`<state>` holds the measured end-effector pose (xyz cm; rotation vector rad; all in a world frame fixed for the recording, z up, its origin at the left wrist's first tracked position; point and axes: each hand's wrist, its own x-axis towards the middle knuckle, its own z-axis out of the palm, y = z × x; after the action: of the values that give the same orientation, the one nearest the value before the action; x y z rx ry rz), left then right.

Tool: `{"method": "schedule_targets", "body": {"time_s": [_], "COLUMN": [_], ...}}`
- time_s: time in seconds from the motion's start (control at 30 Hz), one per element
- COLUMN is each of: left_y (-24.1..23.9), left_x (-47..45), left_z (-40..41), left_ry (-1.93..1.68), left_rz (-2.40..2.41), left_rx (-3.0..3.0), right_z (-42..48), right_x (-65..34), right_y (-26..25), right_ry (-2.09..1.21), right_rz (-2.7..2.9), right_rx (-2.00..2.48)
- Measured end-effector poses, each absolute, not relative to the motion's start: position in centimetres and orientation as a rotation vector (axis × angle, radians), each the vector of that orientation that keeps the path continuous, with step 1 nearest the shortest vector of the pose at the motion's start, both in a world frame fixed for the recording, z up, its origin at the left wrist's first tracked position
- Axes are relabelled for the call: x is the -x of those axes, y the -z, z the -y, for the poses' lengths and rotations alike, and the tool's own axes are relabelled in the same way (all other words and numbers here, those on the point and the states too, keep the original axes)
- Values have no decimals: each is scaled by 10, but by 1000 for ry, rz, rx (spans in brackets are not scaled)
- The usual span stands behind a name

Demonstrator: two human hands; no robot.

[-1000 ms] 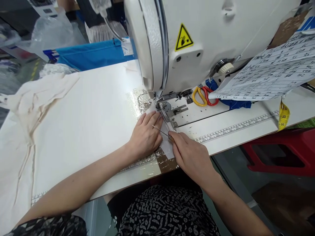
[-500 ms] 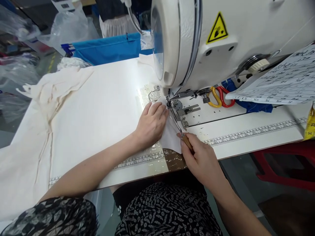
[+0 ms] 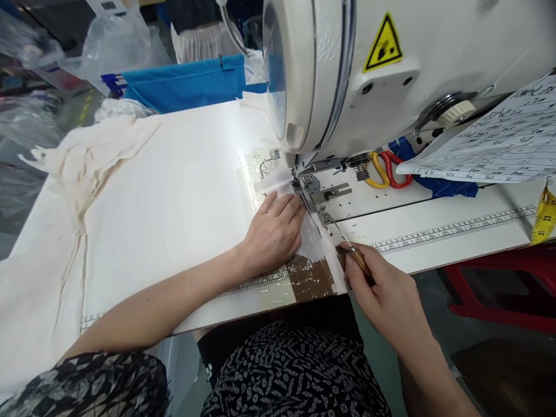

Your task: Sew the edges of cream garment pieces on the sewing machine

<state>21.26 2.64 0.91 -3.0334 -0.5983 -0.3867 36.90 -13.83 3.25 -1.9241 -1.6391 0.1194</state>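
My left hand point(image 3: 275, 231) lies flat with its fingers stretched over a small piece of white fabric point(image 3: 311, 238), just in front of the sewing machine's presser foot point(image 3: 297, 182). Part of the fabric shows beyond the fingertips, left of the needle area, and a narrow strip runs down toward the table's front edge. An awl point(image 3: 361, 262) with a wooden handle is in my right hand point(image 3: 384, 284), fingers wrapped round it. Its thin metal shaft points up and left toward a small metal guide point(image 3: 324, 216) on the machine bed.
The sewing machine head point(image 3: 330, 75) looms over the work. Red-and-yellow-handled scissors point(image 3: 388, 169) and a sheet of handwritten paper point(image 3: 490, 142) are at the right. Cream fabric pieces point(image 3: 91, 156) hang over the table's left side. Behind stands a blue cloth bin point(image 3: 182, 87).
My right hand has moved right and slightly down with the awl, away from the presser foot. My left hand has flattened and shifted slightly toward me; more fabric shows beyond it.
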Motion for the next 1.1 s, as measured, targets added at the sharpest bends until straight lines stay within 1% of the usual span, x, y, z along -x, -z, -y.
{"method": "schedule_targets", "body": {"time_s": [0.13, 0.37, 0.97, 1.1], "left_y": [-10, -11, -11, -13], "left_x": [-214, -212, -212, -212], "left_z": [-22, -19, -13, -14], "left_ry": [385, 318, 326, 307], "left_rz": [621, 576, 560, 548], "left_rx": [3022, 3033, 3039, 3037], "right_z": [145, 148, 153, 154], "right_x": [-380, -381, -382, -383], "right_y": [-28, -24, -8, -7], "right_ry": [-249, -297, -247, -291], "right_rz": [1515, 1464, 1390, 1334], "right_rx": [1985, 1976, 1968, 1947]}}
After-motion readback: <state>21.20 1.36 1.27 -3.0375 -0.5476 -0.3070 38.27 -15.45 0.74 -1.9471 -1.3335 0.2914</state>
